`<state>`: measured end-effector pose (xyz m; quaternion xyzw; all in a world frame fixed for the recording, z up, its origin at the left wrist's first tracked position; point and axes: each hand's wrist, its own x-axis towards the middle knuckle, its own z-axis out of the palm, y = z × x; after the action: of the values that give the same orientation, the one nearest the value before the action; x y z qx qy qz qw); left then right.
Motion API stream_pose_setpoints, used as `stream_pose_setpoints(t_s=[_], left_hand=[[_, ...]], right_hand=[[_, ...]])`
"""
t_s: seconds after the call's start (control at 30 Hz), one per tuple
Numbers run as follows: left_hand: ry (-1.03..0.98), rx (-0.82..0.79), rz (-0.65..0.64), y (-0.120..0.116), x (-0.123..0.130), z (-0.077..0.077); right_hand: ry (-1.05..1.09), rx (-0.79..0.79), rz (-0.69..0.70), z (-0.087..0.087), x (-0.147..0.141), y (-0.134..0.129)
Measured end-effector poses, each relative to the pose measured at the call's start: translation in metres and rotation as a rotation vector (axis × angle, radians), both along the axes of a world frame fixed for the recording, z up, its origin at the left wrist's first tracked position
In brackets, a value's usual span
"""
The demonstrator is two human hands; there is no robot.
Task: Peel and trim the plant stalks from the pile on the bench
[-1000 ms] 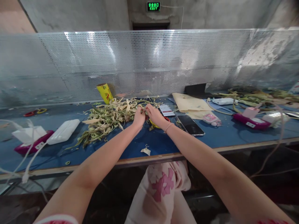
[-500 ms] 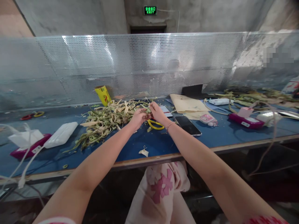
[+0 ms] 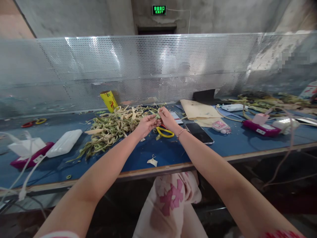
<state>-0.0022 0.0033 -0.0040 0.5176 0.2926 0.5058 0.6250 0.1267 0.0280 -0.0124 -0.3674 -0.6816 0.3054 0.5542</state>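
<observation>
Pinching a small green sprig between my two hands

Holding the green sprig (image 3: 157,116) up over the blue tabletop (image 3: 138,155), I have it between my hands, just right of the heap of dried plant pieces (image 3: 116,124). My left hand (image 3: 148,125) supports it from the left, thumb and fingers bent inward and closed on it. My right hand (image 3: 167,118) meets it from the other side, thumb and forefinger brought together at its upper end; how my other right fingers lie, I cannot tell. My fingers hide part of the sprig, so I cannot make out its whole shape. A bracelet (image 3: 181,133) circles my right wrist.

Below my hands lies a yellow loop handle (image 3: 165,132), with a bit of red beside it. A phone with a lit screen (image 3: 176,117) is partly covered behind my right hand, and a dark phone (image 3: 199,133) lies flat right of my wrist. Beyond that are a pink case (image 3: 220,127) and tan paper (image 3: 199,110). At the back of the heap, a yellow packet (image 3: 109,101) leans near the perforated screen (image 3: 138,72). A pale dried scrap (image 3: 152,162) lies near the front edge, and a white charger block (image 3: 64,143) sits left of the heap, against a purple power strip (image 3: 32,159).
</observation>
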Motion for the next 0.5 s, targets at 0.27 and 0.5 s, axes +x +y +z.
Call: stream_pose_setpoints(t_s=[0.27, 0.5], left_hand=[[-0.007, 0.02, 0.044, 0.0016, 0.0005, -0.0014], [-0.024, 0.02, 0.083, 0.0027, 0.0029, -0.0014]], right_hand=[[0.024, -0.034, 0.109, -0.0033, -0.0039, 0.0027], [-0.1, 0.073, 0.042, -0.0039, -0.0016, -0.0023]])
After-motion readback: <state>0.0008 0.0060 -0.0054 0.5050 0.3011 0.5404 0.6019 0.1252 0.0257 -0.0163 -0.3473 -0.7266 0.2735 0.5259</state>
